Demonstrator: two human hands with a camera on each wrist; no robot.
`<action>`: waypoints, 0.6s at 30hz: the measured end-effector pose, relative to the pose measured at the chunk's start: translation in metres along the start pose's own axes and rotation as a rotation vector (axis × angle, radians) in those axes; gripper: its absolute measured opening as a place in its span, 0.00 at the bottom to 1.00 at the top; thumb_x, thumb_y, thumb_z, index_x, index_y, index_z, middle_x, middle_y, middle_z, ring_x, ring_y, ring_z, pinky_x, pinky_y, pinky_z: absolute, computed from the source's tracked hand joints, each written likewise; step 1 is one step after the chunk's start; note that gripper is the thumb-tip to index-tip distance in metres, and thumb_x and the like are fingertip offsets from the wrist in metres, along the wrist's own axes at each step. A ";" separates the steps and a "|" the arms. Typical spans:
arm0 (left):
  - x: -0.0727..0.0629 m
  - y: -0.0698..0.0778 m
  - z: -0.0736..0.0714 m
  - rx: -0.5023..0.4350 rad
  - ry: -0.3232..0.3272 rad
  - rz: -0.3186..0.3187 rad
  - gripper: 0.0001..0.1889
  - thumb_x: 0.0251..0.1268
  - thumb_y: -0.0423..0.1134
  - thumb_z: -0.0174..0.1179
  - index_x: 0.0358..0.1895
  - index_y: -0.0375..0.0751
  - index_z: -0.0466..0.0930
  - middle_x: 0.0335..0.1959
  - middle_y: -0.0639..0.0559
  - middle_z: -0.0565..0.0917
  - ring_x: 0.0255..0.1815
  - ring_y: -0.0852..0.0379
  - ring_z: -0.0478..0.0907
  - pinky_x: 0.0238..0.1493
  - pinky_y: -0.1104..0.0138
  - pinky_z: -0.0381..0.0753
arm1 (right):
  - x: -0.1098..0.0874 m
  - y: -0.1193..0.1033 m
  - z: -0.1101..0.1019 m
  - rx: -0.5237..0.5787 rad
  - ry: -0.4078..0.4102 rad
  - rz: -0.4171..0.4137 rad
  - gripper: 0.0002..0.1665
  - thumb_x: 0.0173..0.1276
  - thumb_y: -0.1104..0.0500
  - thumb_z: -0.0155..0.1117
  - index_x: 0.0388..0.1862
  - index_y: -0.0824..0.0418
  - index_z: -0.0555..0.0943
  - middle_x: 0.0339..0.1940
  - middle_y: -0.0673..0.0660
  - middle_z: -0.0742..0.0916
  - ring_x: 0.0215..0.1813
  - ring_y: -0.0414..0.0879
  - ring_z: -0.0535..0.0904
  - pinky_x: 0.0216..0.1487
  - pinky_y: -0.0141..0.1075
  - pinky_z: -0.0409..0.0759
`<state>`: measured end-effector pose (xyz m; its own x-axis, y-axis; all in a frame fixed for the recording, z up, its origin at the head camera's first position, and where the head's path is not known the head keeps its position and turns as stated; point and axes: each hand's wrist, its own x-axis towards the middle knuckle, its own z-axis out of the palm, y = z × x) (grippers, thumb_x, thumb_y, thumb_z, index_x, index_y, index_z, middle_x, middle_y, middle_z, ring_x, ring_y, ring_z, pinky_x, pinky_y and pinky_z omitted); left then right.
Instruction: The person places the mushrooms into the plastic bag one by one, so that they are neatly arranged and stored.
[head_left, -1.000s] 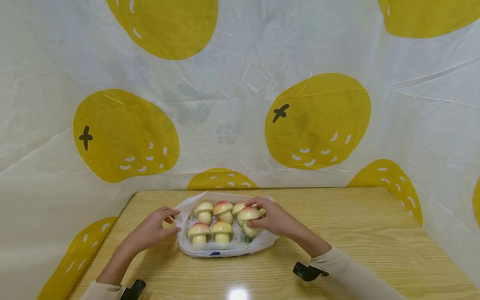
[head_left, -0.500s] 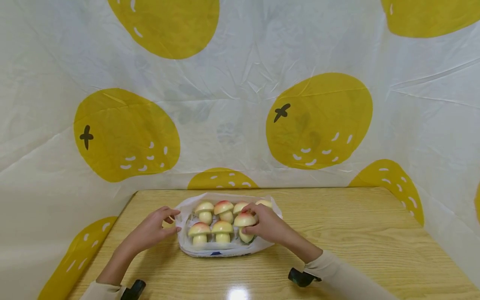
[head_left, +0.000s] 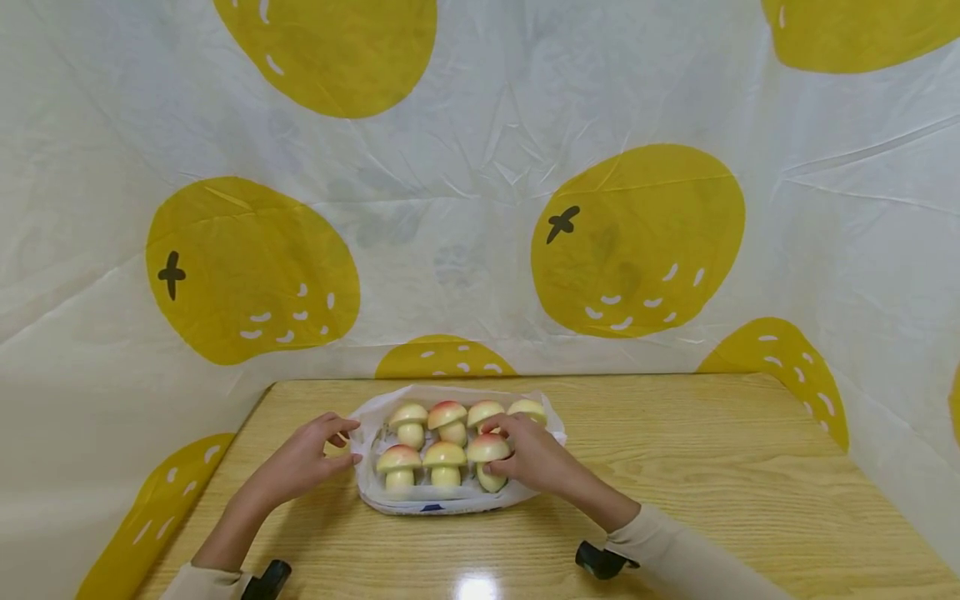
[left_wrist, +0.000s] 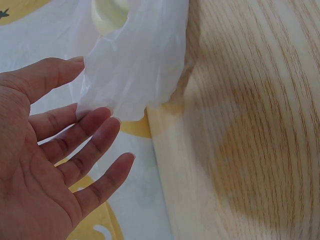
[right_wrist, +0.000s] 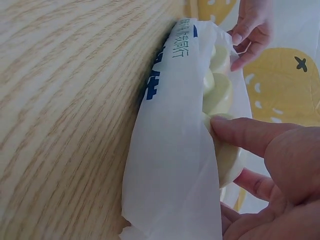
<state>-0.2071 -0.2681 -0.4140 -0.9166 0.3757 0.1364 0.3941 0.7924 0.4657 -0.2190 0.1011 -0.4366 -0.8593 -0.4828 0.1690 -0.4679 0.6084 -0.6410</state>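
Note:
Several pale yellow toy mushrooms (head_left: 445, 457) with reddish caps sit in two rows in a white plastic bag (head_left: 365, 487), opened out and rolled down like a shallow tray. My right hand (head_left: 536, 454) grips the front-row mushroom at the right end (head_left: 489, 447), thumb on its stem and fingers at its cap. In the right wrist view the thumb (right_wrist: 250, 132) presses on that mushroom behind the bag's wall. My left hand (head_left: 307, 457) touches the bag's left edge with spread, lightly bent fingers. The left wrist view shows its thumb (left_wrist: 55, 75) and fingertips at the thin plastic (left_wrist: 132, 75).
The bag stands on a wood-grain table (head_left: 712, 475), near its back edge. A white sheet (head_left: 450, 275) with large yellow fruit prints hangs behind and beside the table. Dark wrist cameras (head_left: 600, 560) sit below both forearms. Blue print (right_wrist: 157, 75) marks the bag's front.
My right hand has moved the mushroom left and toward the front, into the front row beside the others. The back-right mushroom shows more clearly now. My left hand has stayed still.

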 end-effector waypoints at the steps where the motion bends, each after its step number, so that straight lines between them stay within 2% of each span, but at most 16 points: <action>1: 0.000 0.000 0.000 0.002 0.001 0.001 0.27 0.66 0.45 0.70 0.61 0.31 0.79 0.47 0.52 0.81 0.47 0.51 0.81 0.46 0.56 0.83 | 0.000 0.000 0.000 -0.016 0.007 -0.002 0.30 0.59 0.57 0.79 0.60 0.62 0.79 0.47 0.59 0.81 0.45 0.46 0.76 0.39 0.38 0.77; 7: 0.000 -0.001 0.001 0.005 0.000 0.001 0.27 0.66 0.45 0.69 0.62 0.32 0.79 0.47 0.52 0.81 0.47 0.51 0.81 0.46 0.56 0.83 | -0.001 -0.003 0.000 -0.117 0.035 -0.005 0.27 0.60 0.58 0.78 0.58 0.60 0.81 0.45 0.58 0.82 0.43 0.48 0.79 0.35 0.39 0.77; 11: 0.000 -0.001 0.001 0.003 0.000 -0.004 0.26 0.66 0.45 0.69 0.62 0.32 0.79 0.47 0.52 0.81 0.47 0.52 0.81 0.47 0.55 0.83 | -0.003 -0.006 -0.001 -0.165 0.045 -0.020 0.23 0.60 0.58 0.79 0.53 0.59 0.82 0.44 0.56 0.84 0.43 0.49 0.80 0.35 0.39 0.79; 18: 0.001 0.000 0.000 0.002 -0.003 -0.008 0.26 0.66 0.45 0.69 0.62 0.32 0.79 0.47 0.52 0.81 0.47 0.52 0.81 0.47 0.55 0.83 | -0.005 -0.007 0.001 -0.199 0.070 -0.021 0.23 0.58 0.56 0.81 0.49 0.61 0.82 0.47 0.56 0.83 0.40 0.44 0.76 0.36 0.38 0.77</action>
<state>-0.2076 -0.2676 -0.4143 -0.9195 0.3710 0.1302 0.3871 0.7963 0.4649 -0.2111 0.0989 -0.4337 -0.8578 -0.4562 0.2367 -0.5117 0.7145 -0.4771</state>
